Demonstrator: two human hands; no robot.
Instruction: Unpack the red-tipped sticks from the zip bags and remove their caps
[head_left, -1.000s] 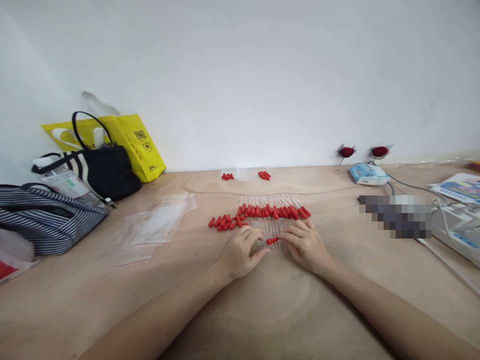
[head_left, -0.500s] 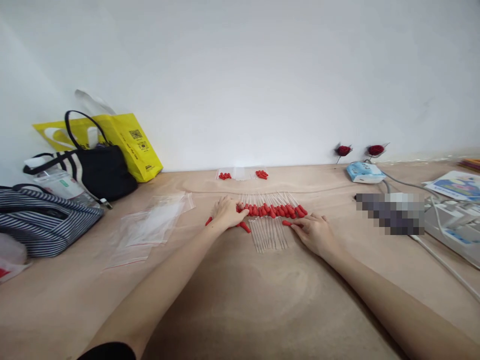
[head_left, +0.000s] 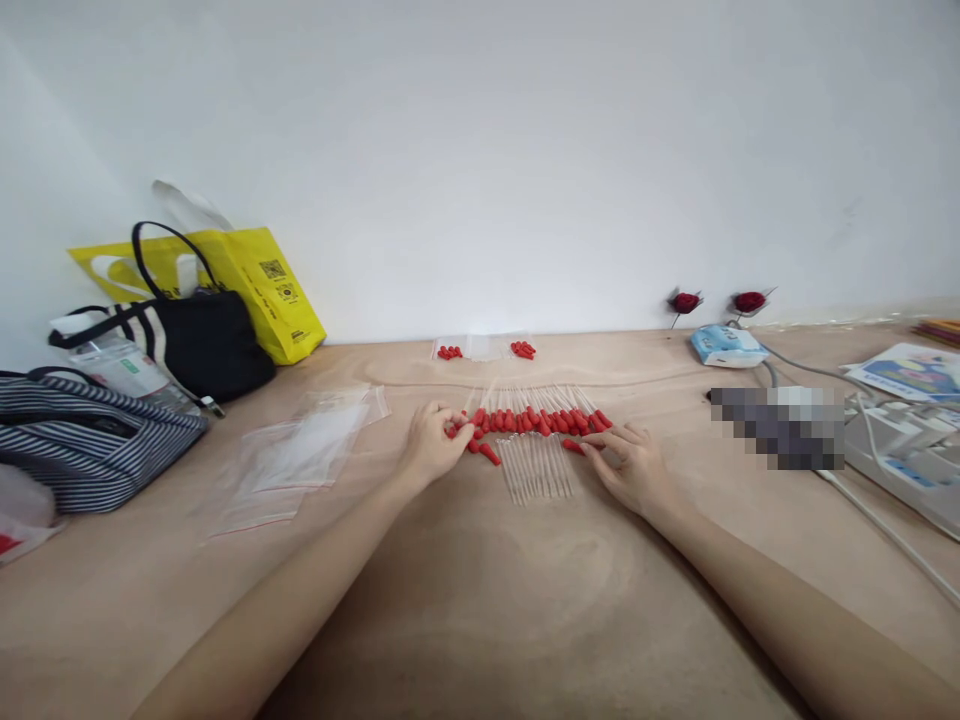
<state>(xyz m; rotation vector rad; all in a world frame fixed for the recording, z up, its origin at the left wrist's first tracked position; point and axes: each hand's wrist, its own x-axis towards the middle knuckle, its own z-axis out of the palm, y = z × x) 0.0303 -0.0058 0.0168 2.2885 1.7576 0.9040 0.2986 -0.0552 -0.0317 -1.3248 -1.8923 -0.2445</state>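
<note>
A row of clear glass droppers (head_left: 534,465) with red rubber caps (head_left: 547,420) lies side by side on the wooden table (head_left: 480,600). My left hand (head_left: 431,445) is curled over loose red caps (head_left: 484,452) at the row's left end, fingers closed around some of them. My right hand (head_left: 634,462) rests at the row's right end, its fingertips pinching a red-capped dropper (head_left: 576,447) against the table.
Clear zip bags (head_left: 300,455) lie left of the hands. Two small bags with red caps (head_left: 484,349) sit by the wall. Striped bag (head_left: 90,440), black bag (head_left: 202,340) and yellow bag (head_left: 262,285) stand far left. Cables and white device (head_left: 900,440) lie right.
Both hands left the near end of the row and went to its two ends. My right hand carried a red-capped dropper to the right end; my left hand closed over the loose caps.
</note>
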